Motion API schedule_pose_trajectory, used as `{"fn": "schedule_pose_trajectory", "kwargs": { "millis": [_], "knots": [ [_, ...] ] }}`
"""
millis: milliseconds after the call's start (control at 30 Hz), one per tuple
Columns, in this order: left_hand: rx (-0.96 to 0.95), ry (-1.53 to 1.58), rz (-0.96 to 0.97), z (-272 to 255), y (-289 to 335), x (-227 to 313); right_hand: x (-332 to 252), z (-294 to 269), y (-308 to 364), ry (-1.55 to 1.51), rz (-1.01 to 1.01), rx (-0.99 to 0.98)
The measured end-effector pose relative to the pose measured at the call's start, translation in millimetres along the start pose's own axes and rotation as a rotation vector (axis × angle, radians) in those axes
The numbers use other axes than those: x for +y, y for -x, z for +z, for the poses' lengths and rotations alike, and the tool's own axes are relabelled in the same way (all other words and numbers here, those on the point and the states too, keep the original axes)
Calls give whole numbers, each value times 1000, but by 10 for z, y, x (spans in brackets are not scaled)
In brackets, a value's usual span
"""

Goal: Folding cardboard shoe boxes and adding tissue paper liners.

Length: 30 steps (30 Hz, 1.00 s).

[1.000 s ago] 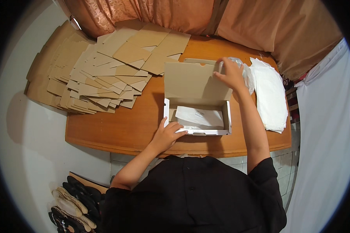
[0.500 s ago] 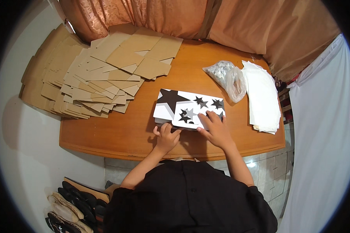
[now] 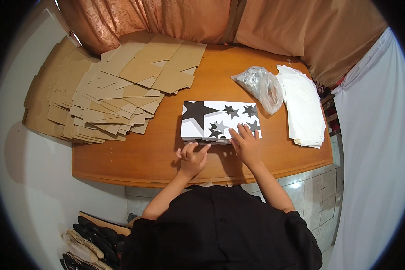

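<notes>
A white box (image 3: 216, 119) with black and grey stars on its lid sits on the wooden table in front of me. The lid lies flat, and a narrow strip of the dark, patterned front side shows below its edge. My right hand (image 3: 247, 146) rests on the lid's near right part, fingers stretched out over the stars and thumb near the front edge. Just short of the front left edge, my left hand (image 3: 192, 161) is held with its fingers apart and nothing in them.
Stacked flat cardboard pieces (image 3: 121, 90) cover the table's left side. At the back right lies a clear plastic bag (image 3: 258, 85) of small greyish pieces, beside a stack of white sheets (image 3: 303, 108). Curtains (image 3: 274, 27) hang behind the table (image 3: 121, 157); shoes (image 3: 92, 238) stand at lower left.
The lid's front has come down, and the flap that stuck out there is now level with the edge. My left hand has drawn slightly away from the box; my right hand stays on top.
</notes>
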<state>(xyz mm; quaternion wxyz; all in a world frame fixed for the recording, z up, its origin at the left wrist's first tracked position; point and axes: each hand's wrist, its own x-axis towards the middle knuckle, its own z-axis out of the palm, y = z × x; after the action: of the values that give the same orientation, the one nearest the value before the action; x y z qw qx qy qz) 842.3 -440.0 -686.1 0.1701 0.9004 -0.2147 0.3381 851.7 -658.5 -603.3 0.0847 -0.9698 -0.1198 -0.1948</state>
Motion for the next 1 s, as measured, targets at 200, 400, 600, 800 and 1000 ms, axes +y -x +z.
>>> {"fn": "schedule_pose_trajectory", "kwargs": {
  "millis": [200,400,600,800,1000],
  "knots": [
    [-13,-37,-112,-100,-538,-227,21,135,72,35,-27,97],
    [-134,219,-243,-75,-771,-421,20,219,43,40,-15,185],
    [-58,299,-317,77,-694,-448,55,270,28,55,-36,254],
    [-49,338,-333,127,-641,-413,129,387,82,32,-52,277],
    [-117,7,-93,214,-410,-345,126,316,128,-129,-54,182]
  ]
}}
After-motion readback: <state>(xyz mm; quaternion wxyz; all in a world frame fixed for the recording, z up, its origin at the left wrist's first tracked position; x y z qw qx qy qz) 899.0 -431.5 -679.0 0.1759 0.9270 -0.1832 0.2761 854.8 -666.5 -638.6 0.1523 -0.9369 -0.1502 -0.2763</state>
